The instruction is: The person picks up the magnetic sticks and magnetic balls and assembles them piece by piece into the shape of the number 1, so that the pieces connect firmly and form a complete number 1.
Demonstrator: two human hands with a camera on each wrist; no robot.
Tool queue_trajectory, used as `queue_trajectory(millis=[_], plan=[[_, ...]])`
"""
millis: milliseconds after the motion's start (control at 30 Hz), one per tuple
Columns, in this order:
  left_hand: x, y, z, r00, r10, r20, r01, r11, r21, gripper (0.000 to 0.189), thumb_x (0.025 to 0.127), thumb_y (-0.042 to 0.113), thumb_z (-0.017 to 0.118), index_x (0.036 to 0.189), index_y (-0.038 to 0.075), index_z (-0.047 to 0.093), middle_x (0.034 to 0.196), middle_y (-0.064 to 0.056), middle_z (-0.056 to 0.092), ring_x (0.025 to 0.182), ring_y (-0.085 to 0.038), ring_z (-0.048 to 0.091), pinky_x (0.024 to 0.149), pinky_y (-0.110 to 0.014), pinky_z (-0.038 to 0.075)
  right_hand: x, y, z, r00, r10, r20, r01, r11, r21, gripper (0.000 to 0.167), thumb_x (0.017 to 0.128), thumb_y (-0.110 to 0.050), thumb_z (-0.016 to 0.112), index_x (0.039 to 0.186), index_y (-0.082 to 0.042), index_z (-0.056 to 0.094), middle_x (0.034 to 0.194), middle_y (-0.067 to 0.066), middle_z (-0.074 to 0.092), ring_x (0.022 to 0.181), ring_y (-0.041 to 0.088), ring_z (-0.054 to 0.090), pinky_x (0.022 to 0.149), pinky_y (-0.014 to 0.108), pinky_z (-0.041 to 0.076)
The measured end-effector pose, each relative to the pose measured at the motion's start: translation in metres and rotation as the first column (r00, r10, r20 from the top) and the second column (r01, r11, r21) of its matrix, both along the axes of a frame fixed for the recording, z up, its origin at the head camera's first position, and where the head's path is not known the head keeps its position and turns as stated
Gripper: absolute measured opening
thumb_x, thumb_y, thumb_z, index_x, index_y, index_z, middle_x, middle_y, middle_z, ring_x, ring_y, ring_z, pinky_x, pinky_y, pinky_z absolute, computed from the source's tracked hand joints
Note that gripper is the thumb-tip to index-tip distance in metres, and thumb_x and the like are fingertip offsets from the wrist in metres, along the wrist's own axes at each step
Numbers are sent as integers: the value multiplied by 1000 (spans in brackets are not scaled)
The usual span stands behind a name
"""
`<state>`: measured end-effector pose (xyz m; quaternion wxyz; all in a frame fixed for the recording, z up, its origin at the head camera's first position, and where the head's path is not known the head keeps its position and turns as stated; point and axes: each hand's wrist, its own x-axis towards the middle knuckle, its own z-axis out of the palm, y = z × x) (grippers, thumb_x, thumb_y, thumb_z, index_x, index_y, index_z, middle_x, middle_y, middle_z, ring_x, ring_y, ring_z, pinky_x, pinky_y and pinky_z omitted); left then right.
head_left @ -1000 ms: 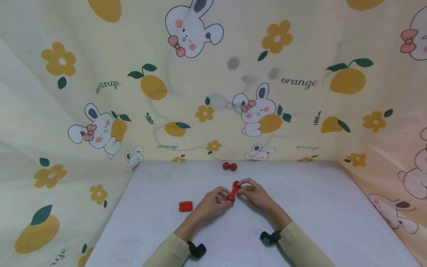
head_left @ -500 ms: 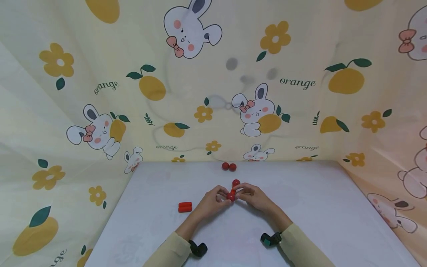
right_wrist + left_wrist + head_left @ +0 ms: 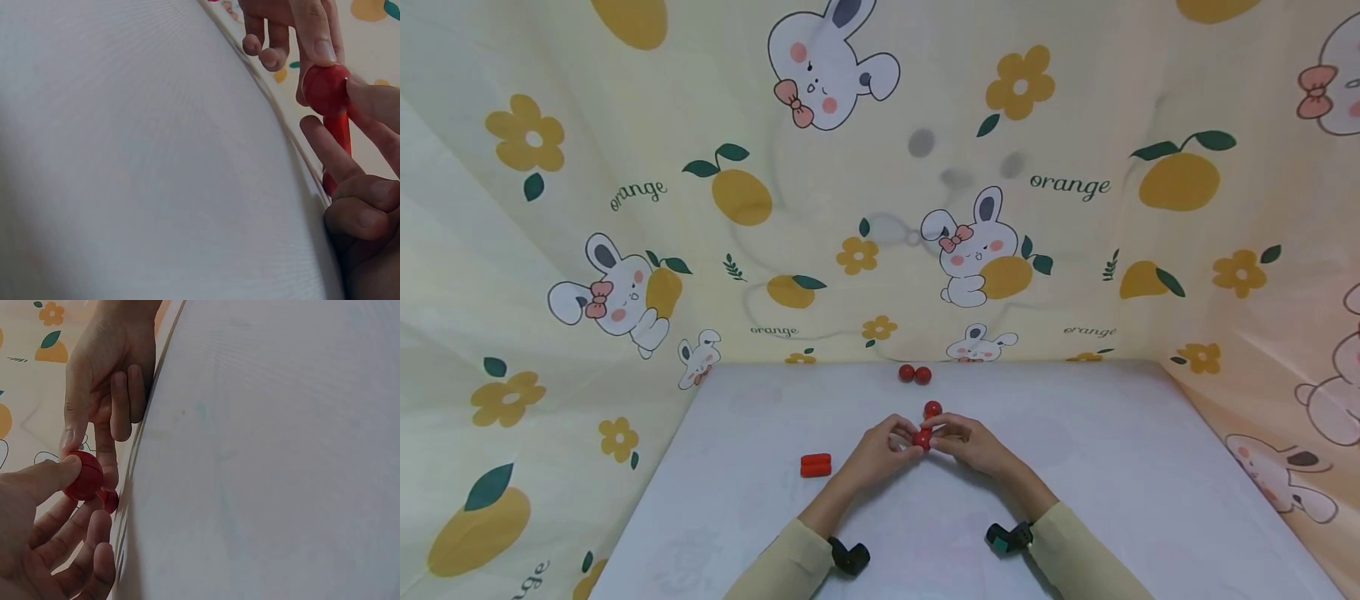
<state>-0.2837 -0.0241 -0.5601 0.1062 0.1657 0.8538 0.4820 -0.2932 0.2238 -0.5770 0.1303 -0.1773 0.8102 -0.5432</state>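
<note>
Between my hands is a small red toy dumbbell [image 3: 922,439], two balls joined by a rod. My left hand [image 3: 880,452] pinches its near ball between thumb and fingers. From the other side my right hand [image 3: 972,442] grips the same ball, its thumb and index finger at the ball and the rod's end. The far ball [image 3: 932,409] points away from me, beyond the right fingertips. In the right wrist view the red rod [image 3: 339,132] shows below the gripped ball [image 3: 327,90]; in the head view, fingers mostly hide it.
Two loose red balls [image 3: 915,375] lie side by side near the back of the white table [image 3: 1075,467]. A pair of short red rods [image 3: 816,465] lies left of my left hand. A patterned cloth [image 3: 820,208] hangs around the table's back and sides.
My right hand has shifted from the dumbbell's far ball to its near ball. The left hand keeps its pinch on the near ball and has moved slightly right.
</note>
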Motion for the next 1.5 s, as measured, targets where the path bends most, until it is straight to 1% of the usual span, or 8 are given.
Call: queue_trajectory(millis=[167,400,533,767,1000,1200,1367,1500], plan=[[0,3,1,1000,31,7,-31,999,-14,30,97,35,83,118,24,65,111,8,73,99,-14,64,91,-41,57,1,1,0,1000,7,11,-7,1000,9,37,106,-29,71,141,-20,67,135,9,70,122,30,64,85,41,48],[1,5,2,998,65,11,-65,998,-19,31,95,37,85,114,21,66,107,6,73,94,-14,69,90,-40,60,2,1,1,1000,17,8,-16,1000,-6,39,105,-25,72,142,-17,66,134,11,71,116,28,68,81,38,50],[2,4,3,998,62,6,-62,998,-15,27,96,34,83,115,21,68,107,7,74,95,-14,70,91,-41,60,1,1,1,1000,20,7,-20,1000,-9,38,104,-24,73,142,-17,66,132,11,73,115,26,68,79,36,50],[8,-10,9,997,78,-13,-79,995,-65,16,102,29,77,116,23,71,111,8,72,99,-14,69,91,-41,60,3,-1,6,1000,-3,7,3,1000,15,36,104,-27,74,139,-19,68,131,10,72,115,29,66,81,39,51],[12,-30,15,993,109,-33,-112,987,-118,17,102,28,76,117,21,72,113,7,72,93,-13,65,87,-36,58,5,-4,8,997,-70,41,68,997,40,38,103,-29,74,139,-20,68,133,10,69,120,30,63,87,42,55],[11,-49,19,998,63,-8,-64,991,-117,19,102,25,76,119,18,72,112,7,71,93,-15,63,80,-31,56,4,-5,11,995,-88,47,87,996,27,39,103,-27,74,140,-16,66,136,12,66,125,32,62,96,48,55],[11,-68,22,999,-14,-29,10,990,-142,20,102,23,75,121,15,73,112,6,72,91,-15,62,73,-28,54,4,-6,11,995,-85,58,85,996,12,41,104,-25,74,142,-14,64,138,15,65,126,35,61,95,51,56],[12,-82,25,999,-32,-35,25,986,-165,21,103,23,75,122,15,74,113,5,72,88,-15,61,71,-28,54,3,-5,11,994,-86,61,85,996,7,40,103,-26,75,140,-15,65,140,15,63,129,36,60,99,53,56]])
